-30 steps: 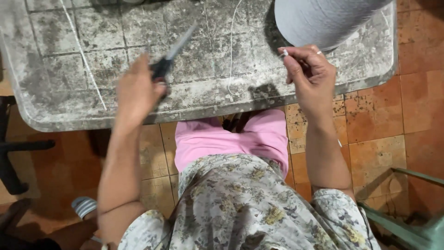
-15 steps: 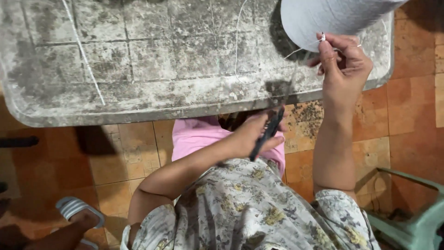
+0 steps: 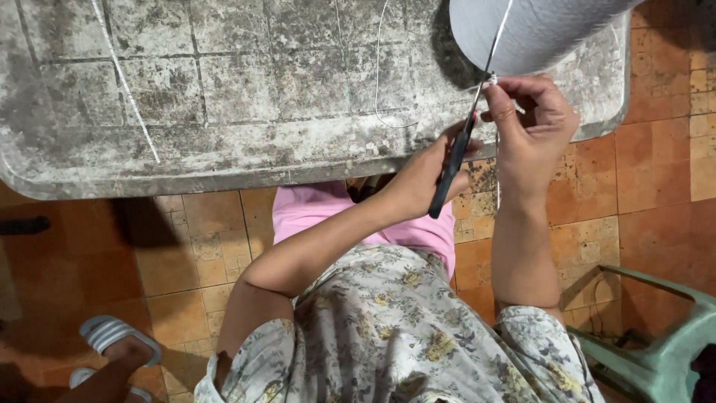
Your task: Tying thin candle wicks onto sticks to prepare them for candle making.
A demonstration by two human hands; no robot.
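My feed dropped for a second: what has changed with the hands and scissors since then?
The left hand carried the scissors off the table, across to the right, and raised their blades to the thread pinched by the right hand. The right hand kept its pinch beside the grey cone; the table stayed put.

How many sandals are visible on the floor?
2: one grey sandal at bottom left on the orange tiles, a second sandal just below it, mostly hidden by a foot.

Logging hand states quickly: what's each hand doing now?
Left hand: closed on black-handled scissors.
Right hand: pinching white thread by the cone.
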